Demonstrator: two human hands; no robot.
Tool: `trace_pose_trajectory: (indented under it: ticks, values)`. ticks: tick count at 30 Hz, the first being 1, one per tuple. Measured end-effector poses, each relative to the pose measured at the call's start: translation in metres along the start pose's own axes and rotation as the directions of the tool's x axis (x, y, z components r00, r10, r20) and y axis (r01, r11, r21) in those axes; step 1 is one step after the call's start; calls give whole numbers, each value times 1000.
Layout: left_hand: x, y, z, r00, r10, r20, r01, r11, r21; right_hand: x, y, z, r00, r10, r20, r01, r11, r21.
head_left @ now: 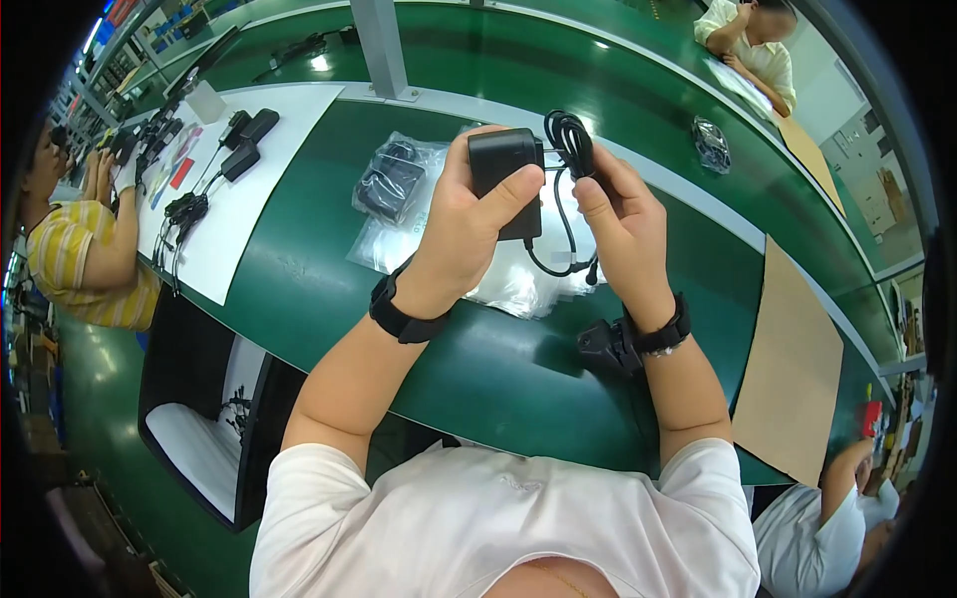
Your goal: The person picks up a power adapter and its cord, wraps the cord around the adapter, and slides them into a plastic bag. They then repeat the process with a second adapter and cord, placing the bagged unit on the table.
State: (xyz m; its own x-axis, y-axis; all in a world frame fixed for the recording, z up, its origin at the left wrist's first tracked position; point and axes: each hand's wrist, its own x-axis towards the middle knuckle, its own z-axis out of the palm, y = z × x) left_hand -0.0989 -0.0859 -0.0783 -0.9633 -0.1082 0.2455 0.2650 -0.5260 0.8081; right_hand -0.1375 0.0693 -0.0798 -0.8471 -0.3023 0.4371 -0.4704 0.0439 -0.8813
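Note:
My left hand (461, 224) is closed round a black power adapter (506, 164), thumb across its face; two metal prongs stick out of its right side. In my right hand (628, 224) is the adapter's coiled black cable (568, 140), pinched between thumb and fingers. A loose stretch of the cable loops down between the hands, its plug end hanging near the right palm. Under the hands lie clear plastic bags (518, 289) on the green table. To the left of them rests a bagged black adapter (391, 179).
On the left, a white sheet (259, 189) carries several black adapters (239, 159) and cables; a person in yellow stripes (85, 249) sits there. Brown cardboard (793, 359) covers the table's right end. Another bagged item (711, 145) lies beyond the rail. A grey post (379, 50) stands ahead.

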Motion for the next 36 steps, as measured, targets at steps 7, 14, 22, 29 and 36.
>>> trace_pose_trajectory:
  ticks: [7, 14, 22, 29, 36]
  values:
    - [-2, -4, 0, 997, 70, -10, -69, 995, 67, -6, -6, 5, 997, -62, 39, 68, 984, -165]
    - [-10, -5, 10, 981, 147, -125, -126, 979, 160, -14, 1, 13, 914, -403, -39, 368, 867, -335]
    - [-6, -9, 3, 995, -25, -96, 13, 993, -116, -13, 8, 10, 923, -378, 68, 384, 894, -229]
    - [-3, -10, -11, 994, -8, -108, 5, 1000, -24, -9, 6, 26, 894, -420, 154, 446, 860, -247]
    - [1, 11, -7, 536, 825, 177, -663, 283, 693, -25, -14, 9, 878, -466, 108, 462, 765, -450]
